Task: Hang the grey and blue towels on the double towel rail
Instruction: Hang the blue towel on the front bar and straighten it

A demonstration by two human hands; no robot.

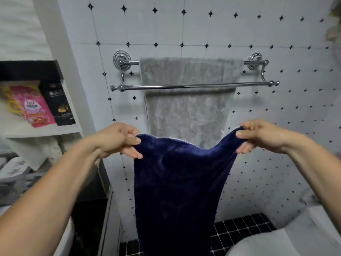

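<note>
I see the left hand (pixel 120 140) and right hand (pixel 258 135) each pinching a top corner of the blue towel (pixel 175 182), six o'clock of the double towel rail (pixel 193 87); the grey towel (pixel 190 111) drapes its rear bar (bottom hidden behind the blue).

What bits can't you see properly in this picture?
All in the head view:
Bottom of the blue towel: cut off by the lower edge.
Lower end of the grey towel: behind the blue towel.
Middle of the back bar: covered by the grey towel.
Writing on the pink packet: too blurred and small.
</note>
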